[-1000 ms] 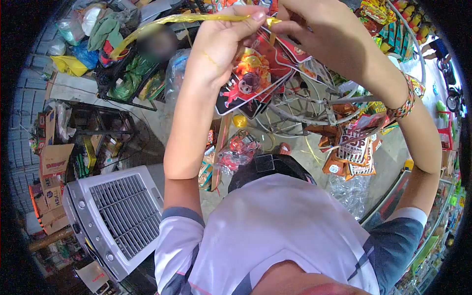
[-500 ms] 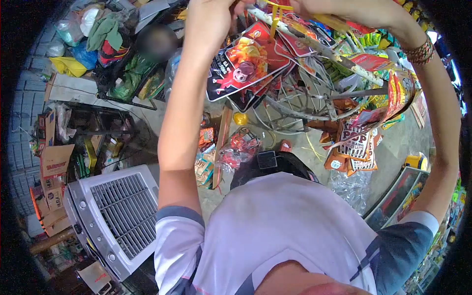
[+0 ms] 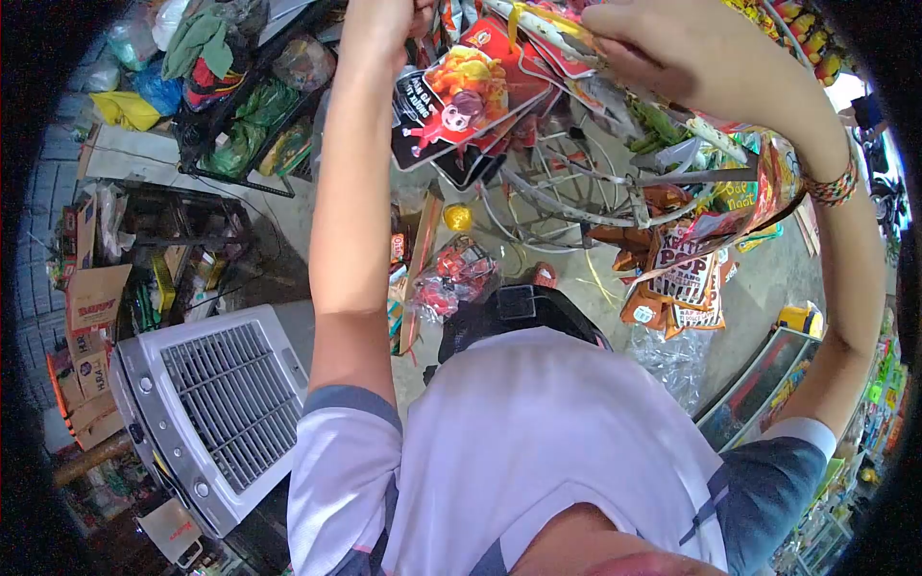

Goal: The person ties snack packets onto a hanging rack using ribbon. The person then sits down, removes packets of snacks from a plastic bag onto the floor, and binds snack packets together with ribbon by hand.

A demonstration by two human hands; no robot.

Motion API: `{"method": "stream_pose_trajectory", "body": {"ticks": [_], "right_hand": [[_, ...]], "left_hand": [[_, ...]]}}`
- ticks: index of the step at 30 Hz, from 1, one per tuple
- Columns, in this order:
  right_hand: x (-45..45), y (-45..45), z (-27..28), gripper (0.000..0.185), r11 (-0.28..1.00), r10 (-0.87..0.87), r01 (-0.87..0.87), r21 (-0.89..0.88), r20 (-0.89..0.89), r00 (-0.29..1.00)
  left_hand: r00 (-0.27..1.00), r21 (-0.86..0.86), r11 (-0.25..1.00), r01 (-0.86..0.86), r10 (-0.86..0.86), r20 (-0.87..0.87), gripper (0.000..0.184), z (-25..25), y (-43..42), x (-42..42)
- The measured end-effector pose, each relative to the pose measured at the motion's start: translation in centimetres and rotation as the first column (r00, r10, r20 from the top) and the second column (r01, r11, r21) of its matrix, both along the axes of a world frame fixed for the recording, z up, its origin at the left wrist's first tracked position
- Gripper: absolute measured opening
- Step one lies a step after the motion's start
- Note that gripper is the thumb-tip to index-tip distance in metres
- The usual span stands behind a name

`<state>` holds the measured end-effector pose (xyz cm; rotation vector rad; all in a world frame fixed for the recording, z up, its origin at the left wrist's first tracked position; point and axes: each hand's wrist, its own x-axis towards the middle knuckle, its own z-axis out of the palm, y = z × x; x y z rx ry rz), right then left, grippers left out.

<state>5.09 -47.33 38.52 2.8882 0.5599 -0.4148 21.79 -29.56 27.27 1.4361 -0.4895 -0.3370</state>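
At the top edge, my left hand (image 3: 384, 24) is partly cut off by the frame. Its fingers look curled closed, and whatever they hold is hidden. My right hand (image 3: 677, 53) reaches over a white rack bar (image 3: 547, 32), fingers bent and together; I cannot make out what is in them. Between the hands, red and black snack packets (image 3: 461, 106) with a cartoon figure hang from the rack. A yellow tie (image 3: 516, 21) loops round the bar above them. Below my right wrist hang brown popcorn bags (image 3: 684, 264).
A grey-white air cooler (image 3: 230, 384) stands at left, near cardboard boxes (image 3: 96, 307) and a black rack (image 3: 173, 240). On the floor are a clear bag with red contents (image 3: 459, 272) and a yellow ball-like object (image 3: 457, 217). A glass-topped case (image 3: 754, 389) stands at right.
My right hand has moved down and right, away from the yellow tie, and shows more fully. My left hand has shifted slightly left. The view has shifted a little.
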Motion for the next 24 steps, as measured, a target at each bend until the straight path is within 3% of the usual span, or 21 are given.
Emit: {"method": "stream_pose_trajectory", "body": {"ticks": [2, 3, 4, 5, 6, 7, 8, 9, 10, 11, 13, 14, 15, 16, 17, 18, 20, 22, 24], "right_hand": [[-0.8, -0.2, -0.3, 0.026, 0.998, -0.019, 0.017, 0.065, 0.032, 0.999], [-1.5, -0.6, -0.9, 0.028, 0.995, -0.032, 0.028, 0.096, 0.050, 0.998], [-3.0, -2.2, -2.8, 0.022, 0.923, 0.058, -0.183, 0.337, 0.349, 0.935], [-4.6, -3.1, -2.6, 0.022, 0.894, 0.068, -0.225, 0.387, 0.378, 0.923], [-6.7, -3.2, -2.3, 0.021, 0.871, 0.007, -0.197, 0.450, 0.388, 0.921], [-8.8, -3.2, -2.1, 0.021, 0.841, -0.052, -0.173, 0.513, 0.395, 0.917], [-10.9, -2.7, -2.1, 0.023, 0.815, -0.100, -0.152, 0.559, 0.394, 0.914], [-13.0, -2.3, -2.1, 0.025, 0.785, -0.147, -0.133, 0.605, 0.391, 0.909], [-15.0, -2.1, -2.9, 0.028, 0.709, -0.174, -0.151, 0.689, 0.379, 0.909], [-16.9, -1.8, -3.7, 0.032, 0.625, -0.195, -0.173, 0.762, 0.367, 0.909], [-22.2, -0.7, -10.2, 0.040, 0.251, -0.433, -0.156, 0.955, 0.255, 0.865], [-24.6, 1.7, -14.1, 0.043, 0.039, -0.685, -0.082, 0.996, 0.087, 0.723], [-27.0, 4.0, -17.9, 0.046, -0.216, -0.838, -0.125, 0.968, -0.118, 0.532], [-28.1, 6.3, -19.3, 0.034, -0.403, -0.826, 0.134, 0.905, -0.423, 0.372], [-27.7, 8.1, -22.7, 0.028, -0.490, -0.770, 0.283, 0.825, -0.561, 0.304], [-27.9, 10.1, -28.3, 0.030, -0.311, -0.845, 0.330, 0.891, -0.418, 0.333], [-31.3, 14.4, -39.2, 0.035, -0.330, -0.786, 0.530, 0.782, -0.538, 0.305], [-33.1, 18.7, -44.7, 0.040, -0.552, -0.522, 0.765, 0.331, -0.853, -0.008], [-34.1, 21.5, -49.3, 0.047, -0.439, -0.483, 0.898, 0.029, -0.851, -0.209]], "left_hand": [[0.997, -0.048, 0.997, 0.053, -0.050, 0.064, 0.036, 0.4, -0.1, -0.4], [0.970, -0.009, 0.992, -0.128, 0.127, 0.208, 0.034, 0.3, 0.6, -0.4], [0.937, 0.084, 0.942, -0.324, 0.308, 0.165, 0.033, -0.4, 2.5, 1.2], [0.918, 0.014, 0.933, -0.360, 0.352, 0.182, 0.037, -0.2, 4.3, 0.9], [0.910, 0.020, 0.942, -0.334, 0.317, 0.267, 0.024, -0.1, 6.6, 1.5], [0.914, -0.179, 0.928, -0.326, 0.358, 0.191, 0.026, -1.1, 8.3, 2.0], [0.863, -0.154, 0.875, -0.459, 0.480, 0.157, 0.025, -0.7, 9.6, 1.1], [0.854, -0.209, 0.860, -0.466, 0.499, 0.150, 0.024, -1.4, 11.3, 1.0], [0.868, -0.244, 0.862, -0.445, 0.482, 0.117, 0.023, -2.3, 12.8, 0.8], [0.867, -0.173, 0.868, -0.465, 0.486, 0.109, 0.024, -3.3, 14.1, 0.1], [0.900, -0.020, 0.908, -0.418, 0.417, 0.126, 0.026, -7.4, 17.0, -0.7], [0.944, 0.234, 0.917, -0.323, 0.294, 0.152, 0.027, -11.9, 19.9, 0.7], [0.958, 0.411, 0.868, -0.278, 0.280, 0.055, 0.025, -15.8, 21.0, -0.6], [0.978, 0.607, 0.774, -0.180, 0.209, 0.023, 0.028, -21.5, 22.8, -1.0], [0.995, 0.805, 0.592, -0.044, 0.102, -0.020, 0.032, -28.5, 24.9, -2.2], [0.994, 0.938, 0.332, 0.105, -0.036, -0.098, 0.036, -35.2, 27.2, -4.4], [0.882, 0.914, -0.052, 0.403, -0.243, -0.403, 0.044, -44.1, 31.4, -10.7], [0.665, 0.710, -0.151, 0.687, -0.262, -0.699, 0.049, -45.5, 32.6, -16.3], [0.489, 0.524, -0.188, 0.830, -0.204, -0.848, 0.054, -45.1, 34.1, -19.7]]}}
